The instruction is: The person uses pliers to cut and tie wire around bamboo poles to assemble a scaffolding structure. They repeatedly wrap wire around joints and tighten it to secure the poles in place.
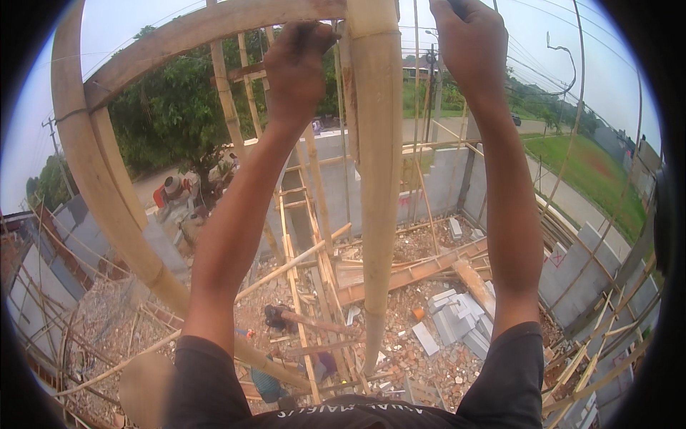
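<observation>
Both of my arms are raised on either side of a thick upright bamboo pole (pixel 380 143). My left hand (pixel 295 75) is closed, just left of the pole and below a wooden beam (pixel 207 39). Whatever its fingers grip is too small or hidden to tell. My right hand (pixel 473 53) is also closed, to the right of the pole at the top edge of the picture. Its fingertips are partly cut off, so what they hold cannot be made out. The beam meets another bamboo pole (pixel 75 121) at the far left, where a dark tie wraps round them.
Far below lies rubble-strewn ground (pixel 400 357) with a stack of grey blocks (pixel 461 322), an orange bucket (pixel 419 313) and a long plank (pixel 414 272). A narrow wooden ladder (pixel 291 264) and crossing bamboo stand beneath me. A grey block wall (pixel 443 171) borders the site; wires hang at right.
</observation>
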### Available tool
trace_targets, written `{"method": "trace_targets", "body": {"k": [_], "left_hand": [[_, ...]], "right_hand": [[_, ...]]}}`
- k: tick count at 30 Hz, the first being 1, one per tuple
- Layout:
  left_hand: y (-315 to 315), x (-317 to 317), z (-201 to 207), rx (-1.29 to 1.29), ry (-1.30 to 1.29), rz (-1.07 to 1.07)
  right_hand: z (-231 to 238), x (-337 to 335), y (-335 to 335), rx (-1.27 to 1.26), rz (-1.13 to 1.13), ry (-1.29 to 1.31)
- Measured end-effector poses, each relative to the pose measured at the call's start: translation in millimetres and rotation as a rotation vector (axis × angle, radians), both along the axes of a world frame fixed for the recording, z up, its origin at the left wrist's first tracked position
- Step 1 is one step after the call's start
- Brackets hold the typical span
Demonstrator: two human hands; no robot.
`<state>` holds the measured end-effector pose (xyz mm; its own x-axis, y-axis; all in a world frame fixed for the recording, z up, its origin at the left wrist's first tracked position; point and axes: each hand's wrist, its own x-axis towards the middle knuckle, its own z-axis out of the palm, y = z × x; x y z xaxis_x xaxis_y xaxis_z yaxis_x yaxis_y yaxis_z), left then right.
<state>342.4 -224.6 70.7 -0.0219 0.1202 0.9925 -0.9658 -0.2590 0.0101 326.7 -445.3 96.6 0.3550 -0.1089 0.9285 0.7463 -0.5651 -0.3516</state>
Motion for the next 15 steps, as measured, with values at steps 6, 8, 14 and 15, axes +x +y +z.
{"method": "trace_targets", "body": {"k": [6, 8, 14, 15], "left_hand": [[-31, -21, 1, 0.109, 0.000, 0.410], [-32, -33, 13, 0.171, -0.045, 0.500], [-47, -60, 70, 0.363, 0.002, 0.722], [-47, -52, 77, 0.417, -0.025, 0.766]], "right_hand": [[26, 67, -6, -0.028, -0.044, -0.442], [6, 32, 19, -0.006, 0.109, -0.486], [-40, 5, 58, 0.064, 0.300, -0.478], [-39, 12, 62, 0.061, 0.273, -0.512]]}}
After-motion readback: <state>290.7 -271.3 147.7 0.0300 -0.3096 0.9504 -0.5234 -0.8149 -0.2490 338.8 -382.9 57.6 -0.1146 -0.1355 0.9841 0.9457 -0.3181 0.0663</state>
